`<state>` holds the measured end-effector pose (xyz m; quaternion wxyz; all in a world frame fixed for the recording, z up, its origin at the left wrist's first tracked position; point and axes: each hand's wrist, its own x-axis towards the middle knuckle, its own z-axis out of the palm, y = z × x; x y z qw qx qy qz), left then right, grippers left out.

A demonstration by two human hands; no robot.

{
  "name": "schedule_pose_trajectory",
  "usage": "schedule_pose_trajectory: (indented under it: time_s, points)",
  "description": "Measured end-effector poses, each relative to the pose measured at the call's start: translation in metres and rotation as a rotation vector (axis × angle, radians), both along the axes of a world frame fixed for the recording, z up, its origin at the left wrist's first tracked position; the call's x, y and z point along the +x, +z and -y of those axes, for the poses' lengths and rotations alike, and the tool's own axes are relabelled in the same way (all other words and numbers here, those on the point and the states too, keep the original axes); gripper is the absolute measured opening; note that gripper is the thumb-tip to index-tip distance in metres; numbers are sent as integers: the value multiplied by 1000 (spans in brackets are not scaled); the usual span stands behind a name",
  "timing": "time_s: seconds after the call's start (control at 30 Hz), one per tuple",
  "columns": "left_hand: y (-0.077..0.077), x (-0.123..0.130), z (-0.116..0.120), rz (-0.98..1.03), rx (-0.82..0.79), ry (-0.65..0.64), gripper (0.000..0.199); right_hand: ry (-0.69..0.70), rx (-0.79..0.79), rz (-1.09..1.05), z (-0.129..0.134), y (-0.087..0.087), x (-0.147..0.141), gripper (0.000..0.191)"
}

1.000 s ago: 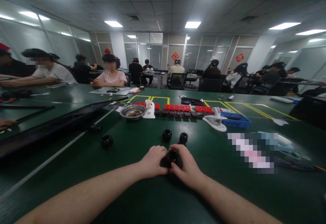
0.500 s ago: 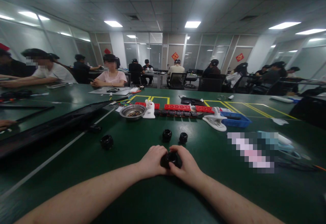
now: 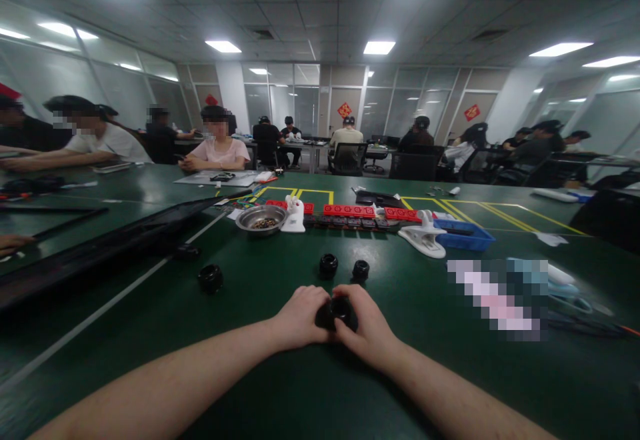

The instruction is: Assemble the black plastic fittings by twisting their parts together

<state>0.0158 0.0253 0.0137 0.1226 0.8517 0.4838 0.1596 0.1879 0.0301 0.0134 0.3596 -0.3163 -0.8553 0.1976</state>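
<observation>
My right hand (image 3: 367, 323) is closed around a black hollow round part (image 3: 342, 309), its round opening facing up between thumb and fingers. Against its left side, my left hand (image 3: 301, 317) is closed too, fingers curled over dark material that looks like the same part or a second one pressed to it; I cannot tell which. Both hands are close together, low over the green table (image 3: 280, 387). Just beyond them stand two similar black hollow parts, a left one (image 3: 329, 266) and a right one (image 3: 361, 270). Another such part (image 3: 210, 279) sits farther left.
A metal bowl (image 3: 261, 229) of small pieces stands beside a white stand (image 3: 295, 215). Red blocks (image 3: 349, 210) lie in a row behind. A white clamp-like piece (image 3: 424, 236) touches a blue tray (image 3: 463, 240). Left lies a long black panel (image 3: 115, 240); people sit beyond.
</observation>
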Motion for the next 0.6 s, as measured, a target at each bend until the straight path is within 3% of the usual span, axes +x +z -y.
schedule_pose_trajectory:
  time_s: [0.13, 0.37, 0.6]
  points:
    - [2, 1, 1, -13, -9, 16, 39, 50, 37, -17, 0, -1, 2, 47]
    - [1, 1, 1, -34, 23, 2, 34, -76, 39, -11, -1, -2, 0, 43]
    - [1, 0, 0, -20, 16, -2, 38, 11, 68, -40, 1, -1, 1, 48]
